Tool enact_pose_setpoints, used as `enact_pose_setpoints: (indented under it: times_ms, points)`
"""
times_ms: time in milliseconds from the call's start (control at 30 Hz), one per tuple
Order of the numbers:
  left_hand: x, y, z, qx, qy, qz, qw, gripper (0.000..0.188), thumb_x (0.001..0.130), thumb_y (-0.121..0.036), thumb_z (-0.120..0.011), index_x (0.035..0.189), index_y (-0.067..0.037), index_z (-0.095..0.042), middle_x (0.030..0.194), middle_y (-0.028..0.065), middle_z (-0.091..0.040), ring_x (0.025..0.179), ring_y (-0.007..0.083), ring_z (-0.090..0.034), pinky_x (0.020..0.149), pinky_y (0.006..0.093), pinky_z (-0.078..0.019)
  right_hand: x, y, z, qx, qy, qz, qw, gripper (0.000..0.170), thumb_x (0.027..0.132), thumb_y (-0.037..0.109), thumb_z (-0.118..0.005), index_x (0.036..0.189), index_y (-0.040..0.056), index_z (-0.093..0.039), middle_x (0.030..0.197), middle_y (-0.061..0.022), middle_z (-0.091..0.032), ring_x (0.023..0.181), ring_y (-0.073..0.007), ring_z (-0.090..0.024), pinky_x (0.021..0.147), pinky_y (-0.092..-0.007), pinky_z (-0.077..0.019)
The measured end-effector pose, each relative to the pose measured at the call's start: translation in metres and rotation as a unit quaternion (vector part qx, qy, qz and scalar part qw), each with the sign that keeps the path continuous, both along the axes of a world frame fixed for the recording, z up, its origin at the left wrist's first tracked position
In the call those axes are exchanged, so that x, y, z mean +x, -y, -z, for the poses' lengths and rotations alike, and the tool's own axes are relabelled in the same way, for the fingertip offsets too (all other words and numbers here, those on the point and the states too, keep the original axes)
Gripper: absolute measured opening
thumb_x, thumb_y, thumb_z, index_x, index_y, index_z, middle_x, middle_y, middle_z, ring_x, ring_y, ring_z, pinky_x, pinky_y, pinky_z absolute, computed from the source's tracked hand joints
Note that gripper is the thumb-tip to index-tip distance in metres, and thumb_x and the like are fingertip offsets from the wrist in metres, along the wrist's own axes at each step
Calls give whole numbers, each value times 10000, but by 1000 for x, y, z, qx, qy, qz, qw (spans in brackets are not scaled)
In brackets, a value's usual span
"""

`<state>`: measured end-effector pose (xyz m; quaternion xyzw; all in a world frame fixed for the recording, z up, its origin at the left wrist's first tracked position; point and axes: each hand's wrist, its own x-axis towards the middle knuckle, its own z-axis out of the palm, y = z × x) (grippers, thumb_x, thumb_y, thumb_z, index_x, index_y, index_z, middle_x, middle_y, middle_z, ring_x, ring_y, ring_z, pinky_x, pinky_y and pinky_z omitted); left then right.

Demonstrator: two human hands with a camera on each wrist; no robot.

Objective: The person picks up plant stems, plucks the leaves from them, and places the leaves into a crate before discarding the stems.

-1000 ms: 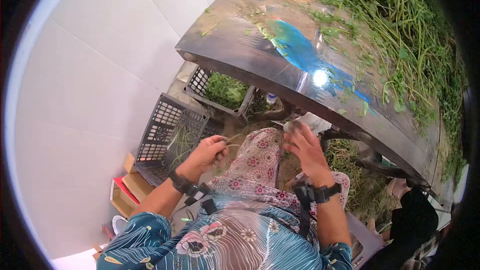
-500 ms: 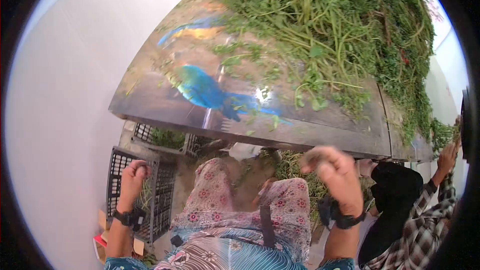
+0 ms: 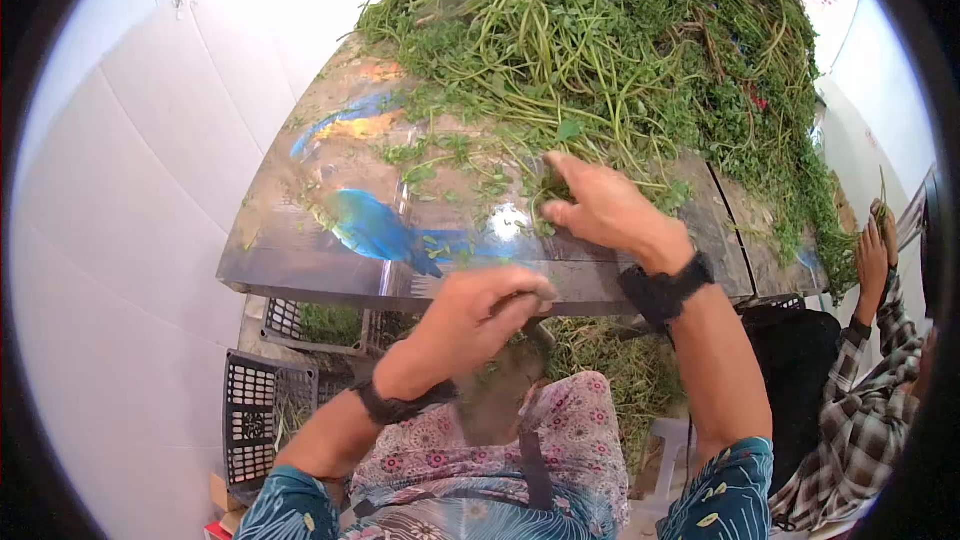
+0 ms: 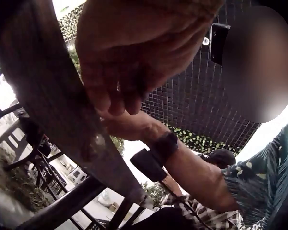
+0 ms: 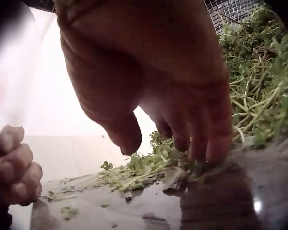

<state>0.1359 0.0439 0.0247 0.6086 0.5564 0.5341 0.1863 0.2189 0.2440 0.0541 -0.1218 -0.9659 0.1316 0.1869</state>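
Observation:
My right hand [image 3: 615,205] reaches over the table, its fingertips down at loose green sprigs [image 5: 144,170] by the near edge of the heap. The thumb stands apart from the fingers, and nothing shows between them in the right wrist view. My left hand [image 3: 480,325] is just in front of the table's near edge, with its fingers curled in. From the right wrist view, that left hand [image 5: 19,167] looks like a loose fist, and no thing shows in it. Beyond both hands rises a large heap of leafy green stems [image 3: 600,50].
The dark table [image 3: 290,275] has a printed blue bird and scattered leaf bits. Black plastic crates [image 3: 250,425] stand on the floor at left, one with greens. More stems [image 3: 620,360] lie under the table. Another person [image 3: 850,420] in a checked shirt sits at right.
The view has swung up and right towards the heap. Both hands have risen from over the lap; the right now reaches onto the table. The thin stems seen at the left hand no longer show.

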Motion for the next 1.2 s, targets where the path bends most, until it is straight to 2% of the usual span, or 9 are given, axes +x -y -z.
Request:
enact_pose_setpoints:
  times_ms: [167, 367, 500, 600, 700, 900, 1000, 1100, 1200]
  points:
    - [-5, -9, 8, -50, 106, 2, 993, 128, 839, -42, -496, 935, -16, -576, 829, 46, -605, 705, 106, -557, 617, 237, -449, 3, -1, -5, 34, 105, 47, 993, 251, 755, 166, -567, 932, -13, -568, 888, -206, -597, 845, -377, -558, 735, -405, -448]
    - [-5, -8, 8, -35, 43, 0, 998, 134, 848, -75, -507, 939, -2, -573, 839, 47, -608, 698, 99, -558, 614, 233, -463, 42, 2, -21, -61, -32, 79, 994, 184, 765, 102, -538, 902, -15, -574, 812, -208, -602, 781, -377, -569, 695, -408, -446]
    - [-3, -9, 5, -48, 52, -7, 997, 140, 846, -71, -495, 940, -6, -576, 825, 45, -612, 683, 96, -559, 605, 232, -465, 57, -4, -22, 16, -83, 143, 986, 180, 767, 83, -533, 915, -7, -580, 828, -211, -604, 775, -340, -588, 692, -392, -449]
    - [-2, -11, 3, -62, 60, -9, 996, 145, 847, -67, -482, 937, -9, -580, 815, 39, -615, 682, 87, -558, 607, 225, -465, 50, -2, -24, 50, -76, 140, 986, 184, 780, 93, -496, 913, 2, -584, 814, -198, -613, 803, -366, -585, 727, -410, -459]
    - [0, -12, 6, -79, 94, -10, 992, 150, 851, -68, -474, 934, -4, -582, 806, 26, -612, 684, 72, -553, 607, 215, -464, 27, 9, -32, -40, -100, 48, 993, 195, 775, 130, -498, 882, -2, -594, 797, -205, -610, 782, -369, -587, 715, -425, -464]
    - [3, -12, 4, -89, 97, -21, 991, 150, 856, -74, -482, 938, 8, -576, 796, 4, -595, 686, 60, -546, 608, 202, -460, -19, 12, -8, 56, 133, 122, 982, 242, 736, 200, -536, 840, -5, -613, 798, -222, -613, 757, -363, -603, 702, -436, -474]
    - [2, -12, 7, -84, 107, -26, 990, 146, 852, -70, -488, 942, 5, -576, 797, 4, -593, 684, 61, -545, 604, 201, -458, -22, 6, -10, 3, 134, 127, 983, 243, 733, 188, -520, 815, -22, -613, 811, -236, -614, 743, -372, -602, 695, -439, -482]
    - [0, -13, 9, -74, 112, -24, 991, 142, 848, -69, -495, 937, 1, -579, 797, 5, -597, 664, 59, -541, 594, 201, -454, -11, -7, -23, -87, -57, 126, 987, 239, 750, 151, -514, 864, -40, -601, 789, -207, -633, 703, -295, -620, 654, -390, -492]
    - [0, -14, 8, -83, 129, -23, 988, 141, 842, -80, -504, 929, -2, -582, 790, 4, -603, 634, 60, -538, 584, 201, -449, 5, -12, -45, -339, -242, 104, 903, 256, 772, 102, -521, 978, -45, -561, 822, -138, -645, 710, -169, -605, 622, -305, -475]
